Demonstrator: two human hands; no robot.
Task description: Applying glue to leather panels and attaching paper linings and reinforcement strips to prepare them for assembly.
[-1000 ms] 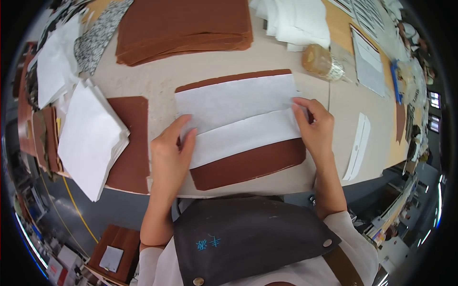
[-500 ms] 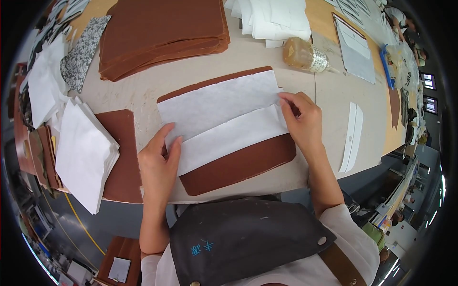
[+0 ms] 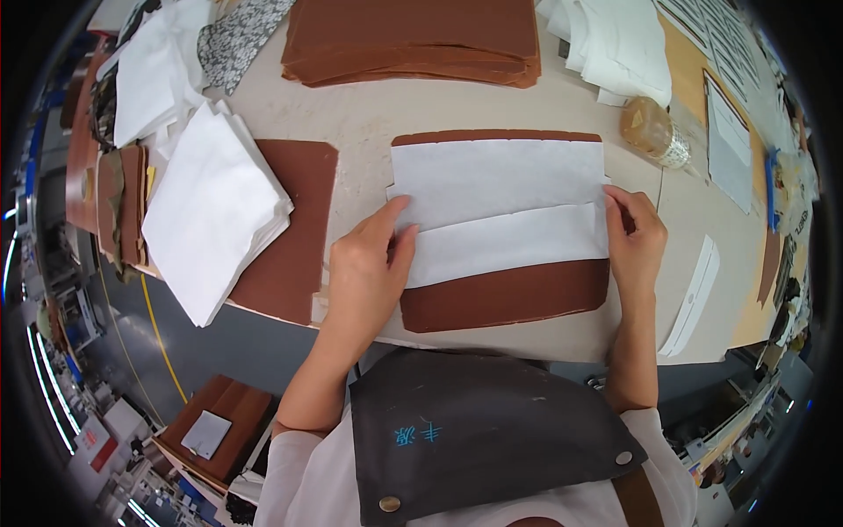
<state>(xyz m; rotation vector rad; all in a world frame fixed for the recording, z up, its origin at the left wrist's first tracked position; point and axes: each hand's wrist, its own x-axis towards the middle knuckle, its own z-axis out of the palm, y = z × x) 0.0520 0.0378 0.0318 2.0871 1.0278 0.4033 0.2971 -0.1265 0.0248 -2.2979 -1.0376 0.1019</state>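
Both hands, left hand [image 3: 367,263] and right hand [image 3: 634,239], press flat and open on the white sheet [image 3: 500,211]; it could slip crooked on the brown leather [image 3: 505,294]

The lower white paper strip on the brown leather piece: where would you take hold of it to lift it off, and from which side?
Probably by its short ends, coming from left and right. The lower white strip lies flat and long across the brown leather piece, and the left hand and right hand already rest at those ends.
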